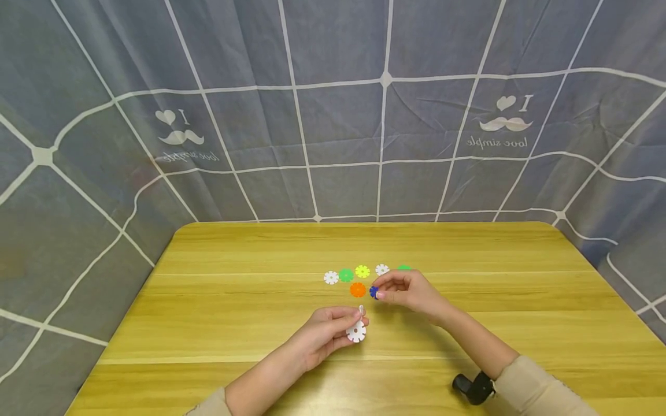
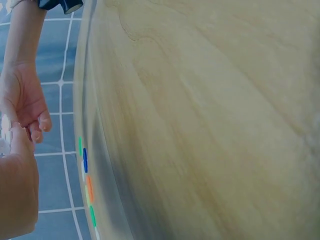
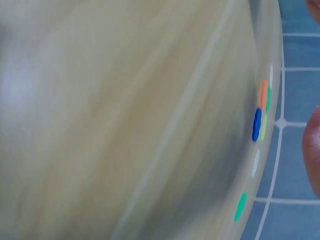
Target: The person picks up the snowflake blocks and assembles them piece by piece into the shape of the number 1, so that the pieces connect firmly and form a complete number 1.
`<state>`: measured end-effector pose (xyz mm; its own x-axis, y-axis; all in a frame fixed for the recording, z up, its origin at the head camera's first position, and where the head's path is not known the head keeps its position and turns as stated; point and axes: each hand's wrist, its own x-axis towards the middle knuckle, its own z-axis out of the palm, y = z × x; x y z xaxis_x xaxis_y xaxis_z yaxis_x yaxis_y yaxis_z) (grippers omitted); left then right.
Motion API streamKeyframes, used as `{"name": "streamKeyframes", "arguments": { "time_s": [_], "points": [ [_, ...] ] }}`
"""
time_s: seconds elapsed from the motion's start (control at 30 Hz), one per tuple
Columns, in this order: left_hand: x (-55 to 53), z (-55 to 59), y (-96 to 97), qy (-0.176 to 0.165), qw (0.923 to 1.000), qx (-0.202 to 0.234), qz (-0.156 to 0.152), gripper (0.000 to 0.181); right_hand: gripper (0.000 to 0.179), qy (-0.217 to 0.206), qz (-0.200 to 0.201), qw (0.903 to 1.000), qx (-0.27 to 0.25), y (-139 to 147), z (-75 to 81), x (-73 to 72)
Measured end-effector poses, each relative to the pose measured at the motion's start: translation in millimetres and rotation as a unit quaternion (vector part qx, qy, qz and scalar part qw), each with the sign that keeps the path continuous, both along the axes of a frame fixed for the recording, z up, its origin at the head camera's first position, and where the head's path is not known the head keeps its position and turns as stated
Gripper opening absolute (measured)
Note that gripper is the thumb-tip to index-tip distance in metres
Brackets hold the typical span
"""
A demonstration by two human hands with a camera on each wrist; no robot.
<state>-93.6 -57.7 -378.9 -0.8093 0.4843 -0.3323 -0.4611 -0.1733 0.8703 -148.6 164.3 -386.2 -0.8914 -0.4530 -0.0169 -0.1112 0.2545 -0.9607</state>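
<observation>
My beige sleeves (image 1: 536,387) are cut off at the lower edge, a black device (image 1: 474,388) beside the right cuff. My left hand (image 1: 328,334) pinches a notched white disc (image 1: 356,331), its round face turned to the head camera; above it a narrow white piece (image 1: 361,309) stands edge-on, long axis upright, partly covered by my fingertips. Whether they join, I cannot tell. Farther out, my right hand (image 1: 413,292) bends loosely, thumb apart from forefinger, partly hiding a blue disc (image 1: 373,292); the right wrist view shows that disc on the wooden table (image 1: 234,289), apart from my thumb. Beyond lie an orange disc (image 1: 358,289), a yellow disc (image 1: 362,271) and a mostly hidden green disc (image 1: 404,267), before a grey curtain (image 1: 343,127).
</observation>
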Motion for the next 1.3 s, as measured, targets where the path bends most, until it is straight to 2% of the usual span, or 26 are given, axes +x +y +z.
{"name": "streamKeyframes", "arguments": {
  "time_s": [0.1,0.33,0.53,0.77,0.93,1.17,1.3],
  "points": [
    [-0.4,0.1,0.5,0.000,1.0000,0.007,0.006,0.043,0.036,-0.012,-0.026,0.9994,0.017,10,0.6,-6.3],
    [-0.3,-1.8,0.0,0.006,0.9999,0.010,-0.002,0.043,0.037,-0.035,-0.099,0.9924,0.064,32,-5.2,-22.8],
    [-1.4,-3.5,-0.5,0.009,0.9999,0.011,0.006,0.045,0.036,-0.052,-0.134,0.9856,0.089,47,-11.9,-35.1],
    [-0.2,-5.7,-1.4,0.018,0.9991,0.016,0.035,0.047,0.037,-0.044,-0.190,0.9724,0.128,47,-24.5,-43.0],
    [-0.5,-6.8,-1.0,0.022,0.9987,0.020,0.041,0.047,0.040,-0.029,-0.201,0.9647,0.168,43,-29.4,-49.0],
    [-1.8,-7.9,0.0,0.020,0.9988,0.020,0.040,0.047,0.039,0.003,-0.204,0.9439,0.260,38,-32.0,-53.5],
    [-2.1,-8.3,0.1,0.020,0.9988,0.019,0.039,0.047,0.036,0.014,-0.201,0.9362,0.288,34,-29.7,-53.9]
  ]
}}
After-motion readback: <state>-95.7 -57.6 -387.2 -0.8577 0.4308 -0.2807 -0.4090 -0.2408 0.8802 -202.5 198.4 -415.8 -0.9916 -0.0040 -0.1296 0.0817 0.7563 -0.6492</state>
